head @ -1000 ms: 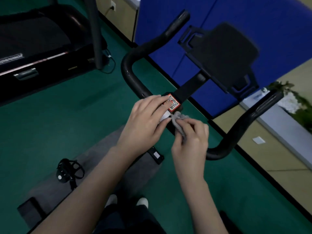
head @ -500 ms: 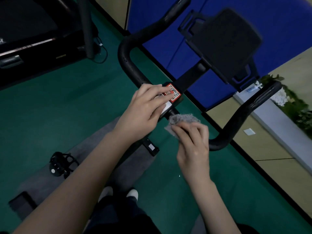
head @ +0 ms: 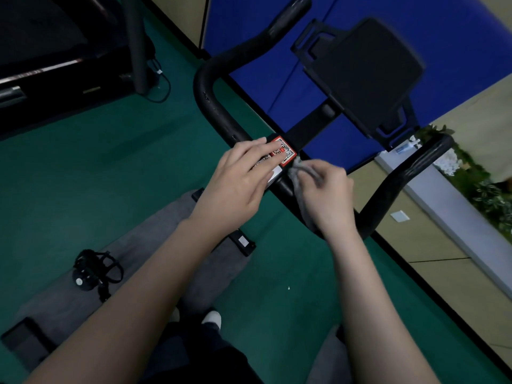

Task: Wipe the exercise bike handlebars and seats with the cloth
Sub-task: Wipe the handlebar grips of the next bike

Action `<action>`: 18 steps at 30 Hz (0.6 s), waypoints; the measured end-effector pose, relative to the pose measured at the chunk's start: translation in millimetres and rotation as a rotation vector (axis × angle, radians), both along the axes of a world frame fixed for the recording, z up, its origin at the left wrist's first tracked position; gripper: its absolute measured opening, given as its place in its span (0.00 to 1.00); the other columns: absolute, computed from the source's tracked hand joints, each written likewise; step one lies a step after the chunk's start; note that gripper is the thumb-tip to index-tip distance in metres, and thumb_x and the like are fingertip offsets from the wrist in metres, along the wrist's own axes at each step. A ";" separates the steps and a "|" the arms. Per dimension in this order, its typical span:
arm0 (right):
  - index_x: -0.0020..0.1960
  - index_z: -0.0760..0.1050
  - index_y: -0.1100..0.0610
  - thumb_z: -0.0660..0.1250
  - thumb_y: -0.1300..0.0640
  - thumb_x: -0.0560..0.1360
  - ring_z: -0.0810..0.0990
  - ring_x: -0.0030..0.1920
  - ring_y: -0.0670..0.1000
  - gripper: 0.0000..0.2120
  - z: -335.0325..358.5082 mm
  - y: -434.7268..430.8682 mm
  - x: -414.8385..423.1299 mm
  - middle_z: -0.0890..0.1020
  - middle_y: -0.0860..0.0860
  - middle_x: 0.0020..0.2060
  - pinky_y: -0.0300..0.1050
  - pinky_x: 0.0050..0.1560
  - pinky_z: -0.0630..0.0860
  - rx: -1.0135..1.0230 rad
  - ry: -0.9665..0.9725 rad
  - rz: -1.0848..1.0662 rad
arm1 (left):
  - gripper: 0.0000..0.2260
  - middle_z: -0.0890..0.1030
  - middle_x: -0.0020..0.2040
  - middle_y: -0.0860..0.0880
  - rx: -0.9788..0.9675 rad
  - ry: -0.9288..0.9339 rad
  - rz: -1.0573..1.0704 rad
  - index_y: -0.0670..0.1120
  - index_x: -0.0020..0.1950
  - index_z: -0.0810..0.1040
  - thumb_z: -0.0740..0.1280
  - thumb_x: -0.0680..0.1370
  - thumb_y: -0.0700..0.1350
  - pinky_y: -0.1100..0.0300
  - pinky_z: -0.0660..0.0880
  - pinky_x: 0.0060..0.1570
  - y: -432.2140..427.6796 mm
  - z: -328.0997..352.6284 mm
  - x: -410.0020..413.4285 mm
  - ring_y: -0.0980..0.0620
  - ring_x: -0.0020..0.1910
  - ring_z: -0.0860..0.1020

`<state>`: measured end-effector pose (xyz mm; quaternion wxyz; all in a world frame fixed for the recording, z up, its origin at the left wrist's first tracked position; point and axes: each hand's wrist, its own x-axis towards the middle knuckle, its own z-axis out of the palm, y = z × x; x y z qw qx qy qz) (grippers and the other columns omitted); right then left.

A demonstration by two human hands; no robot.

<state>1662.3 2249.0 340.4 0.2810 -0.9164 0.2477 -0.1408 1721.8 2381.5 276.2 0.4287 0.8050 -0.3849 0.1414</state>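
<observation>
The right hand (head: 325, 195) grips a bunched grey cloth (head: 300, 176) pressed on the centre of the black handlebars (head: 213, 106), just right of a red code sticker (head: 285, 151). The left hand (head: 238, 181) lies flat with fingers spread over that sticker, bracing the bar. A dark tablet holder (head: 365, 76) stands beyond; a pedal (head: 88, 273) sits near left above green floor (head: 110, 176). Wiping well likely means firm, overlapping strokes outward along each curved grip. No seat is in view.
</observation>
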 end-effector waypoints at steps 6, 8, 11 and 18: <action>0.41 0.79 0.52 0.66 0.57 0.77 0.80 0.39 0.50 0.07 13.0 -42.0 -4.4 0.82 0.52 0.36 0.46 0.42 0.75 0.236 0.394 0.057 | 0.15 0.75 0.66 0.48 0.000 0.006 -0.007 0.42 0.66 0.76 0.62 0.79 0.37 0.49 0.66 0.66 -1.1 -2.0 -0.9 0.46 0.67 0.69; 0.45 0.80 0.57 0.66 0.59 0.78 0.81 0.38 0.52 0.06 13.6 -46.0 1.3 0.83 0.55 0.37 0.46 0.42 0.78 0.375 0.437 0.050 | 0.15 0.75 0.66 0.47 -0.010 0.010 -0.001 0.41 0.65 0.76 0.62 0.79 0.36 0.48 0.66 0.66 -1.5 -2.3 -0.9 0.46 0.67 0.69; 0.49 0.79 0.66 0.65 0.65 0.77 0.83 0.39 0.56 0.06 10.5 -49.6 25.0 0.84 0.62 0.42 0.46 0.40 0.81 0.620 0.578 0.102 | 0.15 0.75 0.66 0.47 -0.017 0.012 -0.004 0.41 0.65 0.76 0.61 0.79 0.36 0.48 0.66 0.66 -2.0 -2.0 -0.9 0.46 0.67 0.69; 0.56 0.77 0.68 0.63 0.63 0.77 0.84 0.32 0.50 0.11 7.1 -69.4 35.9 0.85 0.58 0.37 0.38 0.28 0.79 0.943 0.789 0.225 | 0.15 0.74 0.66 0.48 -0.006 0.002 -0.022 0.42 0.66 0.75 0.61 0.80 0.37 0.47 0.65 0.66 -0.9 -4.3 1.6 0.47 0.67 0.68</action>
